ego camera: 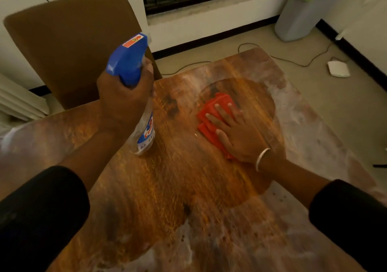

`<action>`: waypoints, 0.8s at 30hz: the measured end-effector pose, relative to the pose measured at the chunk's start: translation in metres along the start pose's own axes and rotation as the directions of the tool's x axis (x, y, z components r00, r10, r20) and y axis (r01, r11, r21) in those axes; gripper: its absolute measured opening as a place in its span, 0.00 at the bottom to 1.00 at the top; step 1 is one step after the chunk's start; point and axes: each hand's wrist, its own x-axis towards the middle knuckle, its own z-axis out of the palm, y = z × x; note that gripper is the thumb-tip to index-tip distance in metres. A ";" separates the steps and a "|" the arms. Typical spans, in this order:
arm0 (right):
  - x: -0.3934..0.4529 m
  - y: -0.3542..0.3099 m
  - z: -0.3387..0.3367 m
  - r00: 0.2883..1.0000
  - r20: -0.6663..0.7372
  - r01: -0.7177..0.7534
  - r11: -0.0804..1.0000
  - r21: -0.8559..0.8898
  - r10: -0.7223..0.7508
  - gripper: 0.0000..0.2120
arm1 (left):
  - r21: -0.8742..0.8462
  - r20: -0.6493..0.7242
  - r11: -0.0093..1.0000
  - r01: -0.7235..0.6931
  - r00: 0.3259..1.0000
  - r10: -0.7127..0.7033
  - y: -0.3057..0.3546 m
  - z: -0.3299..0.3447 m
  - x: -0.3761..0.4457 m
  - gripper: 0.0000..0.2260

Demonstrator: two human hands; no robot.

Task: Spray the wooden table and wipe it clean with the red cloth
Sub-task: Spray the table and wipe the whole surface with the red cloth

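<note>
The wooden table [171, 188] fills the lower view; its middle is dark and clean-looking, while its edges carry a whitish film. My left hand [123, 102] grips the neck of a clear spray bottle [144, 133] with a blue trigger head, held upright just above the table's left-middle. A folded red cloth [211, 114] lies flat on the table to the right of the bottle. My right hand [236, 133], with a silver bangle at the wrist, presses palm-down on the cloth with fingers spread.
A brown chair [69, 47] stands behind the table at the far left. On the floor beyond lie a cable [293, 62] and a white device [338, 68]. A grey bin [301, 16] with a green cloth stands by the far wall.
</note>
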 end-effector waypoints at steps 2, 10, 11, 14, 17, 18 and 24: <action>0.017 0.028 -0.009 0.993 -0.013 -0.115 0.993 -0.003 0.115 0.27 | -0.005 0.019 1.000 0.001 1.000 -0.001 -0.003 -0.001 0.006 0.14; 0.138 -0.048 -0.005 0.986 -0.048 -0.160 0.986 0.047 0.163 0.29 | -0.065 0.234 0.997 0.036 0.972 -0.020 -0.001 0.008 0.014 0.06; 0.129 -0.065 0.000 0.998 -0.039 -0.059 0.998 0.013 0.059 0.30 | -0.056 0.249 0.998 0.028 0.969 -0.014 -0.001 0.011 0.016 0.04; 0.075 -0.082 0.017 0.976 -0.005 0.216 0.976 -0.038 -0.216 0.29 | -0.040 0.247 0.999 0.014 0.969 -0.004 0.001 0.014 0.022 0.07; 0.053 -0.030 0.013 0.988 -0.010 0.156 0.987 -0.029 -0.157 0.28 | -0.058 0.202 0.998 0.019 0.979 -0.007 -0.002 0.007 0.023 0.07; 0.060 -0.009 0.006 0.997 -0.010 0.082 0.996 -0.039 -0.082 0.28 | -0.066 0.186 0.997 0.028 0.982 -0.015 -0.004 0.004 0.023 0.07; 0.178 -0.006 -0.024 0.974 -0.015 -0.222 0.971 0.090 0.224 0.29 | -0.008 0.147 0.993 0.115 0.983 -0.112 0.003 0.008 0.008 0.05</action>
